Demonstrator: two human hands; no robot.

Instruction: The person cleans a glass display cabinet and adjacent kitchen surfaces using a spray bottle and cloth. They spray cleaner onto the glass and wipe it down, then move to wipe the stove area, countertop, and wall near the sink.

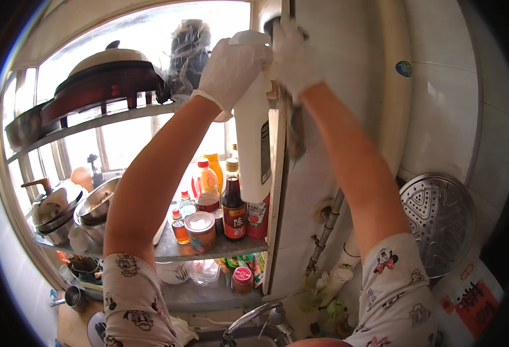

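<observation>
My left hand [232, 71], in a thin translucent glove, is raised near the window and grips the top of a tall white container [254, 143]. The container hangs upright in front of the shelves, with a dark printed label on its side. My right hand [295, 58], gloved too and blurred, is up by the wall beside the shelf's end post. Its fingers are at a dark object [272, 27]; whether they hold it I cannot tell. Beneath that hand, a blurred greyish-brown item [296, 130] hangs against the wall.
A dark red electric pan [106, 84] and a plastic-wrapped black object [189, 52] stand on the top shelf. Below are a vinegar bottle [234, 204], a lidded jar [200, 230] and steel bowls [100, 208]. Lower are a faucet [254, 314], a pipe [324, 234] and a perforated steamer plate [436, 221].
</observation>
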